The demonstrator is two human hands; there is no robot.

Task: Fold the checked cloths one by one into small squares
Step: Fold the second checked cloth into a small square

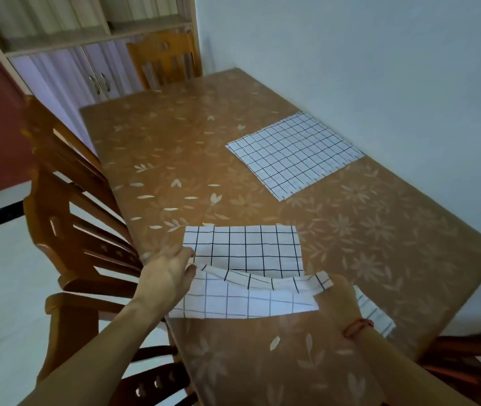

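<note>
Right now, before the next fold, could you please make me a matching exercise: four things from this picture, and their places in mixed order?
Things:
1 white black-checked cloth, half folded
2 white black-checked cloth, lying flat
3 red string bracelet
4 left hand

Places:
A just behind the right hand
B beside the pale wall
C gripping a cloth's left end
D nearest the person

Pairs: 1-D, 2-B, 3-A, 4-C.

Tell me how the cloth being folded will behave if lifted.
Probably floppy: the cloth sags in a curve between the left hand and right hand. Likely light, since a pinch lifts its edge. It may slide on the glossy table.
</note>
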